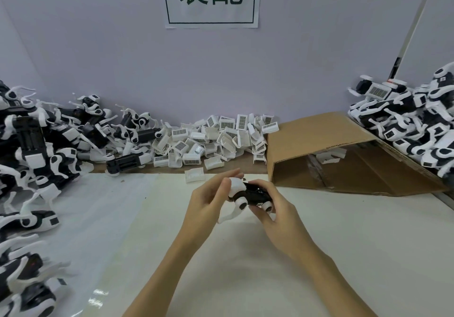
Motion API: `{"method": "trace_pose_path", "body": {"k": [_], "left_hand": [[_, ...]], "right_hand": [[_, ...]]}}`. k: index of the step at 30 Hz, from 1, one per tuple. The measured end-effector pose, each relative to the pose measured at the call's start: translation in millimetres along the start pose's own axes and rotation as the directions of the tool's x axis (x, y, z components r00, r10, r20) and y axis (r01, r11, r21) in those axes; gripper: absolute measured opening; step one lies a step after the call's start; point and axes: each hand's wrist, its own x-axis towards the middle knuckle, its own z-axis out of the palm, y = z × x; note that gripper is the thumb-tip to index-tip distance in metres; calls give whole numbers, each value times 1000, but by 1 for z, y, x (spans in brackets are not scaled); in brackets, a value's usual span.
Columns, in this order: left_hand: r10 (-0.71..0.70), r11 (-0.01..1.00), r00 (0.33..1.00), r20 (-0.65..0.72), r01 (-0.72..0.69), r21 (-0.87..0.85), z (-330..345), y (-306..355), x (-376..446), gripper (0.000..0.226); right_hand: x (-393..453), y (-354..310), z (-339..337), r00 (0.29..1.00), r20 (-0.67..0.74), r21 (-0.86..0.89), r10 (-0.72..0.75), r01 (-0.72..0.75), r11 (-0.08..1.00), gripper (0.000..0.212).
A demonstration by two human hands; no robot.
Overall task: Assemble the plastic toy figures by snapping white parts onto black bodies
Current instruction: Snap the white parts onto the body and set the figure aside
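Gripping figure [250,195] with both hands above table [344,230], mid-near: left hand [208,201] pressing white part [235,186], right hand [272,208] clamping black body. Aligning squarely before pressing advisable.

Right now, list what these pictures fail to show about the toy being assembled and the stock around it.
Head view only:
- Toy figure: its far side and the joint being snapped are covered by the left hand and right hand.
- Cardboard box: its interior is shadowed; only a few white parts show.
- Left pile and right pile: cut off by the frame edges.
- Barcode labels: too small to read.
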Motion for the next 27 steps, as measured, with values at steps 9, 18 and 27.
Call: {"method": "trace_pose_path", "body": {"k": [9,18,27], "left_hand": [[-112,992,994,-2,111,-67,-11,5,6,55],[-5,983,976,219,-36,183,-28,-11,8,81],[156,807,969,194,-238,540,-36,-18,11,85]], "right_hand": [[-1,1,5,997,-70,17,-23,24,1000,46],[0,-1,-4,998,44,56,-54,52,997,58],[1,-3,-8,982,-37,-198,-186,175,964,71]]}}
